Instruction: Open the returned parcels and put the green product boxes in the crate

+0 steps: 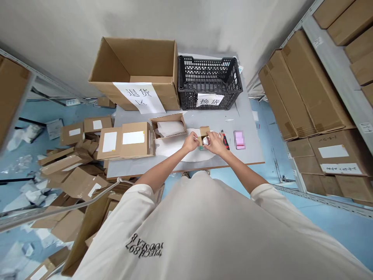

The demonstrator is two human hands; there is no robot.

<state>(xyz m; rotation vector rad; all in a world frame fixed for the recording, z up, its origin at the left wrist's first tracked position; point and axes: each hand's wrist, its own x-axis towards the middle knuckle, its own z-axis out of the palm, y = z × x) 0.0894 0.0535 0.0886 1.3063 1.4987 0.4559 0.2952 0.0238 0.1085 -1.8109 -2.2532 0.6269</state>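
Note:
Both my hands meet over the grey table, closed round a small brown cardboard box. My left hand grips its left side. My right hand holds its right side, with a small shiny silvery object showing between the fingers. Under my hands lies a sheet of white wrapping. Just behind it stands an open cardboard box with white padding inside.
A large open carton with a paper label and a black plastic crate stand at the table's back. A red-handled cutter and a pink item lie right of my hands. Flat parcels cover the left. Shelves of cartons line the right.

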